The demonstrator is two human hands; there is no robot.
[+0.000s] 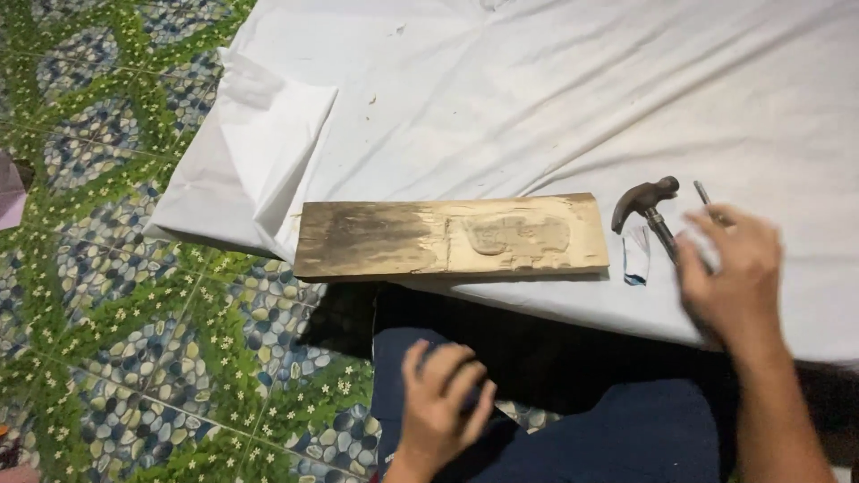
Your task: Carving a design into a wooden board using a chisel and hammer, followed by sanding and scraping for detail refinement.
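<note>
— Hammer? Where does it lie?
— Dark metal claw hammer (pixel 646 204) lies on the white cloth-covered bench (pixel 537 80), right of the long flat brown wooden plank (pixel 447 237) at the bench's front edge.
— Right hand (pixel 729 273)?
— Blurred over the hammer's handle, fingers spread; whether it grips, I cannot tell. A thin metal rod (pixel 702 194) shows just beyond.
— Left hand (pixel 443 398)?
— Loosely curled on the knee, grasping nothing.
</note>
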